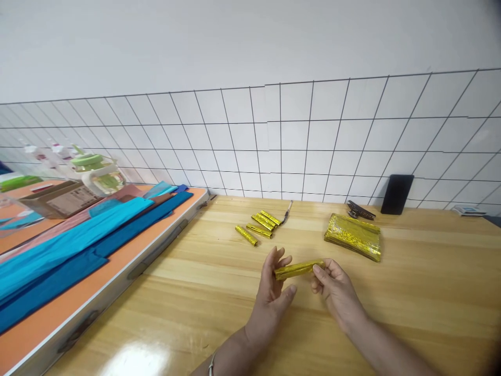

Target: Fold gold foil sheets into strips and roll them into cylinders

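Note:
A narrow folded strip of shiny gold foil [295, 269] is held above the wooden table. My right hand [337, 292] pinches its right end between thumb and fingers. Around the strip's left end, my left hand [272, 292] has its thumb and fingers apart, with the foil end near or against the fingers. Farther back lie several similar folded gold strips [263, 223], one [246, 235] a little apart from the others. To the right is a flat stack of gold foil sheets [353, 236].
Behind the stack sit a black stapler [360, 210] and a dark phone-like slab [397, 194] leaning on the tiled wall. A pen [287, 212] lies beside the strips. At left, an orange-topped surface [129, 261] bears blue folded material [97, 230], a cardboard box [62, 199] and a green-lidded jug [102, 175].

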Motion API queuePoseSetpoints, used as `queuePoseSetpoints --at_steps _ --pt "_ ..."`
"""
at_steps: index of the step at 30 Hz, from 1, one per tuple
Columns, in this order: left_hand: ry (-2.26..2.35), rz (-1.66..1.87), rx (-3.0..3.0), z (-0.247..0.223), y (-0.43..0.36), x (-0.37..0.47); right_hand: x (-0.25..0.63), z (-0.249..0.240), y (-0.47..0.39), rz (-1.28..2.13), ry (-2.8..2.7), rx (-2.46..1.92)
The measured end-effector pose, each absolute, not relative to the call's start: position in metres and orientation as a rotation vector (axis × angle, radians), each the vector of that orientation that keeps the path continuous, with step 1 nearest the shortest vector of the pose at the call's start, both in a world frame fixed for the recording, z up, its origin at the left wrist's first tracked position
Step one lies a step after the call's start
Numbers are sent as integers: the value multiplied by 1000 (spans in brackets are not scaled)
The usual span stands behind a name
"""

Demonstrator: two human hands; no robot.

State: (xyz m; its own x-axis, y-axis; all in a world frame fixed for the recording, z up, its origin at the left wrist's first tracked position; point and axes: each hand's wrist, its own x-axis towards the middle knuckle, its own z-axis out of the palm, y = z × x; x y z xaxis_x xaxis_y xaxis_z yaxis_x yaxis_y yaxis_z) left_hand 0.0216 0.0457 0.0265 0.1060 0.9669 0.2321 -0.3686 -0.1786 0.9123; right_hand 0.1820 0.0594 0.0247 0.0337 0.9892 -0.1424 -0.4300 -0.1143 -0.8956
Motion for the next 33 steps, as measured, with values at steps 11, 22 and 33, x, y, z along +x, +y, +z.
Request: queuePoseSetpoints --at_steps 11,22,33 --pt "659 1321 707 23 41 35 166 21 44 1371 -938 -1057" --pt "611 1442 513 36 48 23 163 3 42 1312 -1313 -1251" --pt "576 1458 480 48 55 11 158 -9 36 950 -1796 -1092"
